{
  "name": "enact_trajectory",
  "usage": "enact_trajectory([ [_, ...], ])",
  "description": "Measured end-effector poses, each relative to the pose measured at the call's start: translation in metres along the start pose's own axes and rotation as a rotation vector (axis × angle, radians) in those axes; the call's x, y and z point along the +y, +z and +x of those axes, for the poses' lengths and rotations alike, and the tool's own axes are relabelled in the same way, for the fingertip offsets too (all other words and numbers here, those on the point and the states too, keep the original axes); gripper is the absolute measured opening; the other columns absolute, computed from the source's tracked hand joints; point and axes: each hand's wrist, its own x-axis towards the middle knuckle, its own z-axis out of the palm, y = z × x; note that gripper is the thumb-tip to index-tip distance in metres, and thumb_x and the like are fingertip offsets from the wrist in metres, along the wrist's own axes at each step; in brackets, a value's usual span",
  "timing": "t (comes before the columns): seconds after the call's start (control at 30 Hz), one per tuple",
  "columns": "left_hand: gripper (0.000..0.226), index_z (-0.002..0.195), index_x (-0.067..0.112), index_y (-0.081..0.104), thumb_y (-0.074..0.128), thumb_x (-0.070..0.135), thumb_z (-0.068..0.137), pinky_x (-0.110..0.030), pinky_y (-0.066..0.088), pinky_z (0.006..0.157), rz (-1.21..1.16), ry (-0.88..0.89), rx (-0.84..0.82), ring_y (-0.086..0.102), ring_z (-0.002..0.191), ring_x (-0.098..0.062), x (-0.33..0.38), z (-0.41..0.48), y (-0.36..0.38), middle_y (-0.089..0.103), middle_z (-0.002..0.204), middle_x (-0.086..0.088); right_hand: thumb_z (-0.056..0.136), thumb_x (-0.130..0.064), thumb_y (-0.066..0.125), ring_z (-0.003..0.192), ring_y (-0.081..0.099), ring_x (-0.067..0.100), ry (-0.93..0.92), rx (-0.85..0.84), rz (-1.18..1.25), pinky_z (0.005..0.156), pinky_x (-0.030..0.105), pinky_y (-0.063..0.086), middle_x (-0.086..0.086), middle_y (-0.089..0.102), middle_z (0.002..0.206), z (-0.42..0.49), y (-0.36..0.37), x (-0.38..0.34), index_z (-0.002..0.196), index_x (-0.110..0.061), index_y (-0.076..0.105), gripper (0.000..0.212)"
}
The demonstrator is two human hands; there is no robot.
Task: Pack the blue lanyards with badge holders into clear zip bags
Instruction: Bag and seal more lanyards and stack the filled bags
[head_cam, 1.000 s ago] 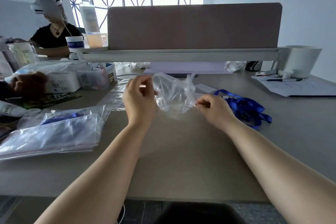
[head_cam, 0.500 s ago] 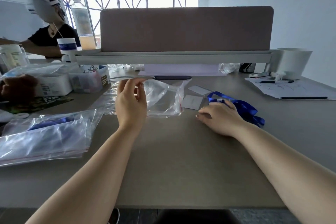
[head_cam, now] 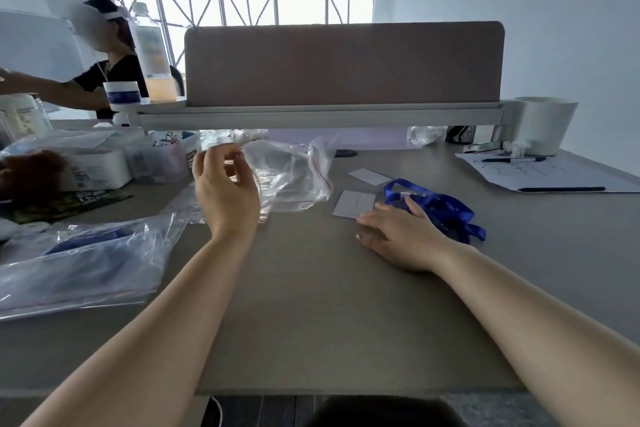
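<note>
The blue lanyard (head_cam: 437, 207) lies bunched on the counter (head_cam: 329, 305), right of centre and a little beyond the right hand (head_cam: 401, 234); a pale label or clip shows among its loops, too small to make out. The right hand rests palm down on the counter with its fingers (head_cam: 372, 218) straight and released, grasping nothing; the far fingers reach onto the near-left edge of the lanyard, and the nearer ones lie just beside a white card (head_cam: 353, 204). A second white card (head_cam: 369, 176) lies a little farther off, apart from the first.

The clear zip bag (head_cam: 294, 173), with a red line along its seal, is left of the cards, crumpled and partly raised off the counter; the left hand (head_cam: 225, 191) is lifted at its left edge, thumb and fingertips curled together on the plastic, pinching it, though blur softens the contact.

Near left, a heap of clear bags (head_cam: 79, 260) lies flat, blue showing inside some of them; farther left stand white and clear storage boxes (head_cam: 93, 166). A brown divider panel (head_cam: 343, 62) crosses the far edge of the counter on a grey rail; a tall bottle (head_cam: 152, 55) stands at its left end, a white pot (head_cam: 543, 125) at its right. Far right, a paper sheet (head_cam: 554, 173) carries pens; another person (head_cam: 110, 69) sits at the far left.
</note>
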Motion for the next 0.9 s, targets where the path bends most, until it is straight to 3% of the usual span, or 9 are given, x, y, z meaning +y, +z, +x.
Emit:
enact_trajectory([
  [0.13,0.017,0.104,0.011,0.062,0.050,0.010,0.092,-0.021,0.040,0.069,0.023,0.130,-0.002,0.046,0.079,-0.002,0.011,-0.003,0.011,0.053,0.105,-0.004,0.095,-0.040,0.046,0.114,0.050,0.001,-0.099,0.123,0.173,0.116,0.038,0.014,-0.017,0.061,0.116,-0.023,-0.006,0.007,0.112,-0.032,0.064,0.026],
  [0.2,0.018,0.105,0.015,0.063,0.051,0.012,0.091,-0.023,0.036,0.062,0.095,0.178,-0.097,0.050,0.074,-0.007,0.009,-0.011,0.019,0.054,0.111,-0.004,0.092,-0.035,0.054,0.098,0.055,-0.001,-0.104,0.223,0.235,0.107,0.035,0.032,-0.019,0.064,0.101,-0.028,-0.005,0.014,0.102,-0.030,0.068,0.018],
  [0.3,0.017,0.103,0.020,0.065,0.055,0.017,0.090,-0.029,0.042,0.057,0.241,0.257,-0.328,0.061,0.076,-0.023,-0.005,-0.024,0.030,0.057,0.109,0.001,0.090,-0.028,0.059,0.095,0.059,0.005,0.043,0.387,0.299,0.092,0.032,0.044,-0.014,0.067,0.098,-0.027,-0.006,0.031,0.096,-0.026,0.070,0.013],
  [0.47,0.021,0.109,0.024,0.063,0.057,0.022,0.090,-0.032,0.047,0.067,0.368,0.225,-0.575,0.061,0.092,-0.025,-0.009,-0.033,0.037,0.055,0.114,0.002,0.093,-0.030,0.051,0.109,0.057,0.022,0.240,0.381,0.132,0.100,0.037,0.033,-0.005,0.066,0.115,-0.013,-0.006,0.051,0.113,-0.028,0.065,0.024],
  [0.6,0.032,0.121,0.027,0.058,0.057,0.028,0.089,-0.033,0.043,0.083,0.405,0.346,-0.635,0.051,0.112,-0.020,0.007,-0.039,0.036,0.051,0.122,0.003,0.094,-0.027,0.046,0.107,0.056,0.025,0.294,0.426,0.069,0.097,0.034,0.029,-0.001,0.068,0.110,0.007,-0.010,0.052,0.111,-0.027,0.065,0.025],
  [0.7,0.034,0.124,0.033,0.055,0.053,0.040,0.090,-0.032,0.039,0.091,0.379,0.438,-0.861,0.047,0.116,-0.015,0.022,-0.048,0.039,0.047,0.127,0.008,0.095,-0.027,0.041,0.106,0.055,0.025,0.390,0.451,0.054,0.096,0.034,0.028,0.001,0.068,0.106,0.027,-0.015,0.060,0.109,-0.027,0.064,0.028],
  [0.8,0.043,0.122,0.040,0.055,0.051,0.060,0.084,-0.032,0.034,0.104,0.369,0.473,-1.116,0.041,0.124,-0.011,0.021,-0.059,0.043,0.049,0.129,0.015,0.097,-0.029,0.034,0.112,0.053,0.027,0.455,0.333,0.071,0.101,0.036,0.026,0.004,0.065,0.115,0.044,-0.008,0.069,0.122,-0.027,0.058,0.034],
  [0.9,0.057,0.129,0.039,0.050,0.050,0.068,0.080,-0.029,0.025,0.109,0.365,0.490,-1.225,0.036,0.128,-0.007,0.019,-0.061,0.043,0.046,0.135,0.019,0.097,-0.030,0.036,0.115,0.051,0.028,0.446,0.238,0.027,0.103,0.038,0.025,0.004,0.063,0.120,0.047,0.000,0.071,0.126,-0.028,0.055,0.035],
])
